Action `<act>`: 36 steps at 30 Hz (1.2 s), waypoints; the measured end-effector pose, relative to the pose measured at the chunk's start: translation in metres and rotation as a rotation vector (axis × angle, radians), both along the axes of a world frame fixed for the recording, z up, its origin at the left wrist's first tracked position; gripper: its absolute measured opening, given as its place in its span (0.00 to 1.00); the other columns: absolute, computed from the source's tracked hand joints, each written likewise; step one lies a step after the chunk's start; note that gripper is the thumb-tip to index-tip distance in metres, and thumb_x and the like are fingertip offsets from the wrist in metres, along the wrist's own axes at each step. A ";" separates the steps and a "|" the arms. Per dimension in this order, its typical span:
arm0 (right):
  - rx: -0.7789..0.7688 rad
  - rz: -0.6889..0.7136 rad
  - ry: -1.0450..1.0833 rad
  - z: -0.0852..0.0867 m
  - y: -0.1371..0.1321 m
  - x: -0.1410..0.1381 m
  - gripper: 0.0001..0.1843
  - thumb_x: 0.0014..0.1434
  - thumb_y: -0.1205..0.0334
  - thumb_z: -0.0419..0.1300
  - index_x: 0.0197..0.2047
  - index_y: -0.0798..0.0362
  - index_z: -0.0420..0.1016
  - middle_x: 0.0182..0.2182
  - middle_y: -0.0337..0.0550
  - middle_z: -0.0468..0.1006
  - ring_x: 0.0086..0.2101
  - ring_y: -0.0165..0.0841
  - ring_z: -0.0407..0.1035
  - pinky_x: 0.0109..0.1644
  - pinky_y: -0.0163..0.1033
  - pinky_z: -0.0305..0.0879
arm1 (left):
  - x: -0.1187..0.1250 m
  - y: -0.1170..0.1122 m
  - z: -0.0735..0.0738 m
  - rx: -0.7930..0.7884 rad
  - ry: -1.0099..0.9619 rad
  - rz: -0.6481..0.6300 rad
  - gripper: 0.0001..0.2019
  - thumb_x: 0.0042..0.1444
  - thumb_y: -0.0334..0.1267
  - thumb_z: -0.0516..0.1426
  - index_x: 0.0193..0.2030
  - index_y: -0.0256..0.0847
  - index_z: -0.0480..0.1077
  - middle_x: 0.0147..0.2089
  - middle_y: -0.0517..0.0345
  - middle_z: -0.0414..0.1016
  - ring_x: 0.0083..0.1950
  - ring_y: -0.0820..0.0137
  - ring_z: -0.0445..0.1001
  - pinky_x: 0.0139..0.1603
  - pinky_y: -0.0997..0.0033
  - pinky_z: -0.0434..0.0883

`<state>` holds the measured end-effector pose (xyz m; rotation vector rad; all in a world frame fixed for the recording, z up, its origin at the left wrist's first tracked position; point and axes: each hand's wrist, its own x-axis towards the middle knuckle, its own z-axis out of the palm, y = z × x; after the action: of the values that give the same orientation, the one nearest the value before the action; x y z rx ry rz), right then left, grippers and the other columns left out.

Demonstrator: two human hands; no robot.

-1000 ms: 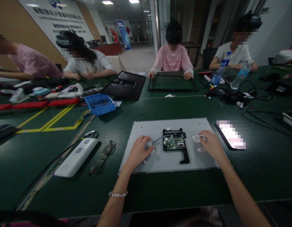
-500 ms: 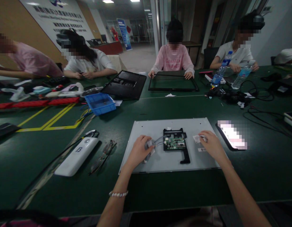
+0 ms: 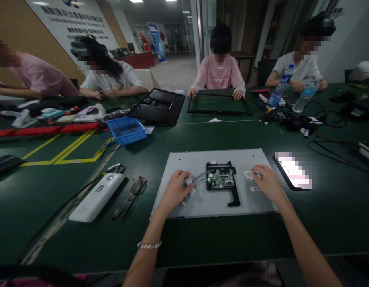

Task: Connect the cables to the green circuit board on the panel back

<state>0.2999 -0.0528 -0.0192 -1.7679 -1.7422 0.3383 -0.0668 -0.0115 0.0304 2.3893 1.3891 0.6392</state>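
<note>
A grey metal panel (image 3: 199,161) lies flat on the green table in front of me. A green circuit board (image 3: 220,179) in a black bracket sits at its middle, with grey cables running left from it. My left hand (image 3: 175,191) is curled round the cable bundle (image 3: 190,185) beside the board. My right hand (image 3: 269,184) rests on the panel's right part, fingertips pinched on a small white label (image 3: 248,175). A second small label (image 3: 254,189) lies just below it.
A lit phone (image 3: 293,170) lies right of the panel. A white device (image 3: 96,198) and glasses (image 3: 129,197) lie to the left, a blue bin (image 3: 126,130) beyond. Several people sit across the table; one holds a black frame (image 3: 218,105). Water bottles (image 3: 278,92) and cables (image 3: 322,135) are far right.
</note>
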 end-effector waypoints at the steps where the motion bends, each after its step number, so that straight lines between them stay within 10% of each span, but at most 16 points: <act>1: 0.001 -0.002 0.003 0.000 0.000 0.000 0.13 0.56 0.62 0.51 0.42 0.53 0.74 0.45 0.49 0.71 0.46 0.40 0.66 0.54 0.48 0.60 | -0.001 0.000 0.000 0.010 0.004 0.007 0.14 0.53 0.35 0.58 0.47 0.42 0.65 0.47 0.53 0.65 0.50 0.63 0.67 0.52 0.60 0.65; 13: -0.038 0.015 0.017 0.006 -0.003 0.000 0.15 0.56 0.61 0.53 0.46 0.52 0.72 0.44 0.47 0.72 0.45 0.39 0.67 0.51 0.47 0.62 | -0.003 0.003 -0.003 -0.035 0.024 -0.010 0.10 0.59 0.35 0.50 0.46 0.44 0.67 0.39 0.57 0.71 0.40 0.66 0.71 0.44 0.64 0.68; 30: -0.025 0.008 0.027 0.007 -0.003 -0.002 0.18 0.55 0.60 0.54 0.50 0.52 0.70 0.46 0.49 0.72 0.45 0.41 0.67 0.51 0.49 0.63 | -0.013 0.010 -0.012 0.220 0.025 0.266 0.21 0.58 0.31 0.49 0.59 0.41 0.57 0.57 0.46 0.61 0.57 0.59 0.63 0.57 0.54 0.63; 36: -0.024 0.058 0.007 0.009 -0.004 -0.007 0.18 0.54 0.61 0.55 0.49 0.52 0.71 0.45 0.48 0.72 0.46 0.40 0.67 0.54 0.48 0.61 | -0.003 0.005 -0.008 0.265 0.114 0.152 0.16 0.59 0.36 0.52 0.54 0.45 0.62 0.58 0.50 0.61 0.60 0.58 0.60 0.60 0.50 0.59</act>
<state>0.2930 -0.0570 -0.0100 -1.7330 -1.7942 0.3911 -0.0701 -0.0068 0.0227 2.5751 1.6378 0.7803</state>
